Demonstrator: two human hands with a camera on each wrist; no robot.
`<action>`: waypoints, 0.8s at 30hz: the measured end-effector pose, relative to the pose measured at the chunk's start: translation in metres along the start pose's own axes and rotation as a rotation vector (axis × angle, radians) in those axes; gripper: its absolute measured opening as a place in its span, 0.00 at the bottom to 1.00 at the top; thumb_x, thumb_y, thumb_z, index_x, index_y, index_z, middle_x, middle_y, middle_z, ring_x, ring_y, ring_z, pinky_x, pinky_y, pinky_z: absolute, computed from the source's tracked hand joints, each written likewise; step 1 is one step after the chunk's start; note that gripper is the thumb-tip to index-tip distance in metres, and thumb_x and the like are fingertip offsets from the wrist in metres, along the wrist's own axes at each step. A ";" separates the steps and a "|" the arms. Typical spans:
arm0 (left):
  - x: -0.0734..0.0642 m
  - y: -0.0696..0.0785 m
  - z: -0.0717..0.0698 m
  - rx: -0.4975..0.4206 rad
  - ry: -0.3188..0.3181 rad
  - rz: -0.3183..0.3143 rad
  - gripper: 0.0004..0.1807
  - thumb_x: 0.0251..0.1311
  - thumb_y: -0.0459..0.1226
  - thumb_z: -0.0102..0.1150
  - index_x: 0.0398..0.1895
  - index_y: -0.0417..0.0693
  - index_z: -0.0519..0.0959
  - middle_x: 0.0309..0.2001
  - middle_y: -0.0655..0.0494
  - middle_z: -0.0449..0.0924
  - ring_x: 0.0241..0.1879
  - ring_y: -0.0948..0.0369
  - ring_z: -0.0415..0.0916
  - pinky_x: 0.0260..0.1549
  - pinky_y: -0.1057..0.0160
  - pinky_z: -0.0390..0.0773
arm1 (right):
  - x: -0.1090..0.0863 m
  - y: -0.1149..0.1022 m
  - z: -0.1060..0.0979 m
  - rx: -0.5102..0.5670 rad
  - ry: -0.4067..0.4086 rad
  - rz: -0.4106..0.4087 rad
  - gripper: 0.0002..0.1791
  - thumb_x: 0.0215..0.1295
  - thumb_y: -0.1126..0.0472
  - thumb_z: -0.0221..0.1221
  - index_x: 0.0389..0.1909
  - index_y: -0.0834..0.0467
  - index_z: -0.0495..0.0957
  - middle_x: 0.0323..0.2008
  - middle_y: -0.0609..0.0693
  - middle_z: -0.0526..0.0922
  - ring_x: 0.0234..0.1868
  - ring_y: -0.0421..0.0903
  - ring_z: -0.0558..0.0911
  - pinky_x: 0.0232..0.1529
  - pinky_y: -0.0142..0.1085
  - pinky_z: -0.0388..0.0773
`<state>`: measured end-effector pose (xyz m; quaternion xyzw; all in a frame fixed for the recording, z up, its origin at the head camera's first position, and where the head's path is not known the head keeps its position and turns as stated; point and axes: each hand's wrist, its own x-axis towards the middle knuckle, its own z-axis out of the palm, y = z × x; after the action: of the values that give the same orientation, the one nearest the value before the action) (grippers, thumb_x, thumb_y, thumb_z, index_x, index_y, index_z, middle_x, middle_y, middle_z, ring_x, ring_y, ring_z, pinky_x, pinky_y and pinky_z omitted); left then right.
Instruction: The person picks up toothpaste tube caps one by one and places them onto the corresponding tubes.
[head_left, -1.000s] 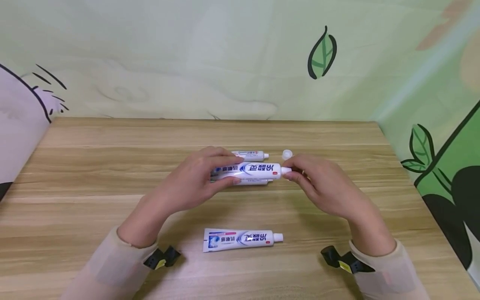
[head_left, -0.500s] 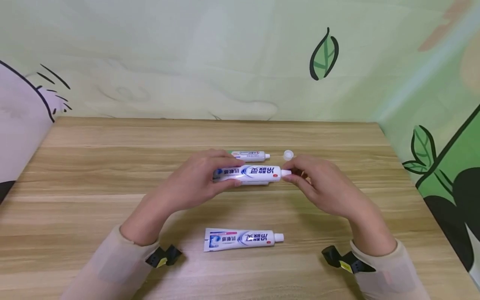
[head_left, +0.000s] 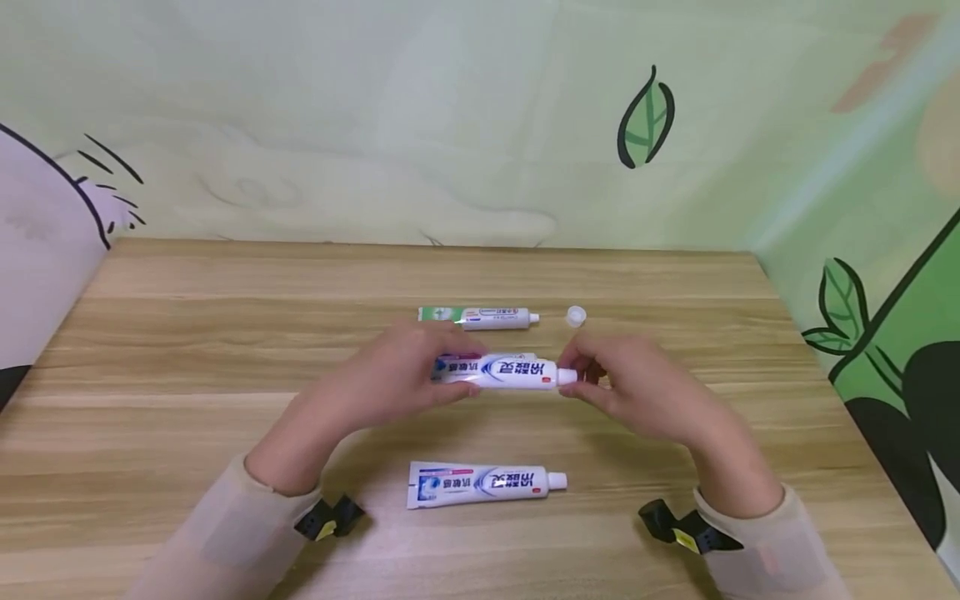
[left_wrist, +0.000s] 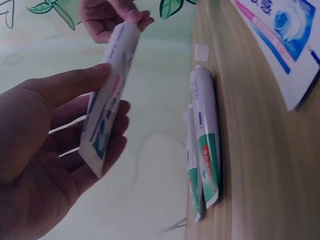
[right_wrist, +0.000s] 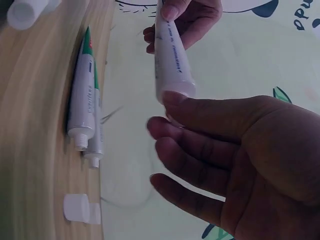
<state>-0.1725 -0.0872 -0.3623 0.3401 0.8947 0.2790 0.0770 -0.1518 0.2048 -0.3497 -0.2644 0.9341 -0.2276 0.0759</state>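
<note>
My left hand (head_left: 390,371) holds a white and blue toothpaste tube (head_left: 513,372) above the table, thumb on one side and fingers on the other. At the tube's right end my right hand (head_left: 645,385) pinches the white cap (head_left: 566,377) between thumb and fingers. The right wrist view shows the thumb against the tube's cap end, with the other fingers loosely bent below. A matching toothpaste tube (head_left: 480,485) lies capped on the table closer to me. Two green and white tubes lie farther back: the far tube (head_left: 495,318) and the near tube (right_wrist: 82,105), both with bare nozzles.
Two loose white caps stand on the wooden table (head_left: 225,358), a nearer cap (right_wrist: 76,207) and a farther cap (right_wrist: 94,213), right of the green tubes. A printed cloth wall (head_left: 337,125) borders the table's back edge. Black wrist cameras sit on both sleeves.
Both hands and the held toothpaste tube have come slightly toward me, lower in the head view. The far green and white tube is now uncovered. Both grips look the same.
</note>
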 end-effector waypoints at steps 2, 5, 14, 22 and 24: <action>0.001 -0.001 0.003 0.017 -0.037 -0.013 0.23 0.62 0.45 0.73 0.59 0.49 0.84 0.54 0.55 0.87 0.46 0.61 0.81 0.49 0.57 0.82 | 0.003 0.002 0.003 -0.020 -0.044 -0.002 0.07 0.67 0.60 0.69 0.44 0.52 0.82 0.34 0.41 0.84 0.35 0.38 0.79 0.39 0.36 0.79; 0.003 -0.005 0.009 0.044 -0.084 -0.024 0.22 0.61 0.45 0.74 0.57 0.48 0.85 0.50 0.56 0.87 0.45 0.63 0.81 0.50 0.58 0.82 | 0.006 0.006 0.010 -0.037 -0.099 -0.009 0.07 0.67 0.61 0.69 0.43 0.52 0.82 0.33 0.41 0.83 0.33 0.37 0.77 0.39 0.34 0.78; 0.006 -0.012 0.032 0.031 -0.220 -0.081 0.22 0.59 0.44 0.75 0.56 0.50 0.85 0.49 0.59 0.86 0.47 0.62 0.79 0.57 0.56 0.79 | 0.011 0.013 0.032 -0.055 -0.199 -0.009 0.09 0.65 0.61 0.70 0.38 0.50 0.79 0.29 0.39 0.80 0.32 0.38 0.76 0.37 0.34 0.75; 0.007 -0.013 0.040 0.072 -0.249 -0.120 0.20 0.57 0.44 0.77 0.52 0.52 0.85 0.45 0.61 0.84 0.46 0.62 0.77 0.55 0.56 0.78 | 0.013 0.015 0.043 -0.092 -0.241 -0.025 0.11 0.62 0.59 0.72 0.37 0.49 0.77 0.29 0.42 0.76 0.31 0.40 0.73 0.36 0.34 0.72; 0.007 -0.012 0.041 0.091 -0.254 -0.127 0.20 0.57 0.45 0.77 0.52 0.53 0.85 0.45 0.62 0.84 0.45 0.63 0.77 0.54 0.56 0.78 | 0.014 0.015 0.044 -0.088 -0.248 -0.019 0.12 0.62 0.59 0.72 0.37 0.49 0.76 0.29 0.42 0.76 0.32 0.40 0.73 0.35 0.34 0.72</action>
<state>-0.1710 -0.0721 -0.4023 0.3187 0.9092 0.1873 0.1916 -0.1588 0.1922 -0.3964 -0.3025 0.9241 -0.1526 0.1768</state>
